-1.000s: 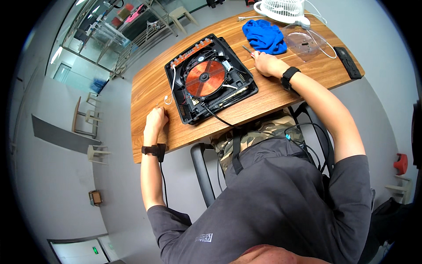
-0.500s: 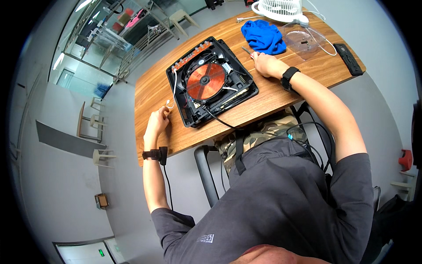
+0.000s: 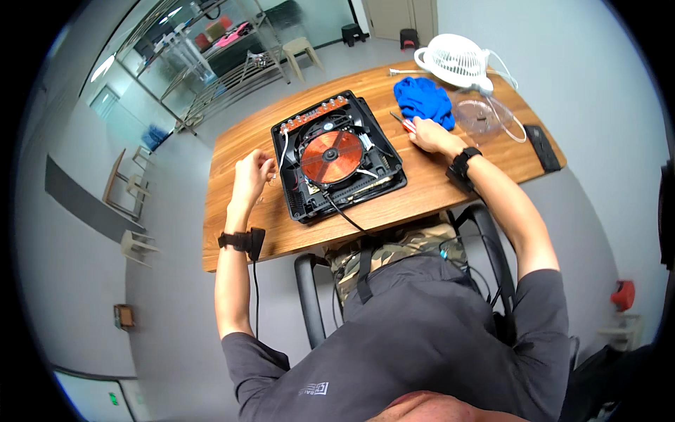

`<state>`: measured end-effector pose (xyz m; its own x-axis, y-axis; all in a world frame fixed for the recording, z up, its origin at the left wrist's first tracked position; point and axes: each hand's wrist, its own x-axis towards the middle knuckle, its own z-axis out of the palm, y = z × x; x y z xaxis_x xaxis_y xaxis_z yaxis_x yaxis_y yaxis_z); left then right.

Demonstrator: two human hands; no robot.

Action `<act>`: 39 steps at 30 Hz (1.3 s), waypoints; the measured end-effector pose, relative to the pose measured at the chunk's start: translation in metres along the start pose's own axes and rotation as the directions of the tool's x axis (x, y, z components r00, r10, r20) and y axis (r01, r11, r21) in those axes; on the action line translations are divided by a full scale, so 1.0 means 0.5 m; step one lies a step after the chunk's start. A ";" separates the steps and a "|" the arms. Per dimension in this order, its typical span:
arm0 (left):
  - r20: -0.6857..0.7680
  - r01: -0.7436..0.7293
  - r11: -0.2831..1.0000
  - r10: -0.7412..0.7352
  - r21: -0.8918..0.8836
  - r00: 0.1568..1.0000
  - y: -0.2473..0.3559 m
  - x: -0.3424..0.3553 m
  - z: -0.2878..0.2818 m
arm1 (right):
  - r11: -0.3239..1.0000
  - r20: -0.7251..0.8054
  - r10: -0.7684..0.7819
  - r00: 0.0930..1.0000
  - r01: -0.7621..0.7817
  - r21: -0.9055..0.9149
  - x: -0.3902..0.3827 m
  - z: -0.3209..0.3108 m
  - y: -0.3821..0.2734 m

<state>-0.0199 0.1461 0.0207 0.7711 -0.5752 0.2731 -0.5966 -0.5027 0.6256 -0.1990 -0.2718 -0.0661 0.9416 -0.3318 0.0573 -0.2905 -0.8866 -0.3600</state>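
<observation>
An opened induction cooker (image 3: 299,205), a black housing with its insides bare, lies on the table between my hands. Its round copper coil (image 3: 344,167) faces up, and an orange strip with silver knobs runs along the far edge. Beside its left edge is my left hand (image 3: 253,172), fingers curled and pinched together. A thin white wire (image 3: 283,151) hangs over that edge close to my fingertips; whether they hold it is too small to tell. My right hand (image 3: 434,136), right of the cooker, is closed on a red-handled screwdriver (image 3: 408,125), its shaft pointing away from me.
A crumpled blue cloth (image 3: 424,101) lies just beyond my right hand. Behind it are a white fan (image 3: 457,60) and a clear plastic dish (image 3: 478,119). A black bar-shaped object (image 3: 542,149) sits at the right table edge. The cooker's black cord (image 3: 346,214) runs toward my lap.
My left hand has moved away from me along the cooker's left side, and the white wire's loose end has shifted with it. My right hand keeps the screwdriver. The whole view has tilted.
</observation>
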 end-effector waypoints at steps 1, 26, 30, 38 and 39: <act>0.015 -0.035 0.999 0.035 -0.003 0.999 0.019 0.012 0.013 | 1.000 -0.042 -0.007 0.999 0.009 0.030 -0.001 -0.019 0.007; 0.181 -0.499 0.803 0.465 0.327 0.867 0.118 0.043 0.141 | 0.821 -0.006 -0.567 0.823 0.565 -0.078 -0.074 -0.269 -0.296; 0.187 -0.501 0.806 0.465 0.315 0.865 0.112 0.039 0.146 | 0.811 -0.009 -0.583 0.813 0.580 -0.080 -0.065 -0.250 -0.297; 0.169 -0.515 0.817 0.487 0.258 0.857 0.116 0.033 0.147 | 0.819 -0.013 -0.569 0.823 0.565 -0.100 -0.068 -0.249 -0.301; 0.166 -0.521 0.813 0.494 0.260 0.854 0.116 0.034 0.148 | 0.818 -0.014 -0.569 0.822 0.565 -0.105 -0.068 -0.249 -0.301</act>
<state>-0.0579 0.0594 0.0075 0.3269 -0.8461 0.4210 -0.9445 -0.2771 0.1765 -0.2087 -0.1672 0.1019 0.9370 0.2276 0.2649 0.2764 -0.9469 -0.1641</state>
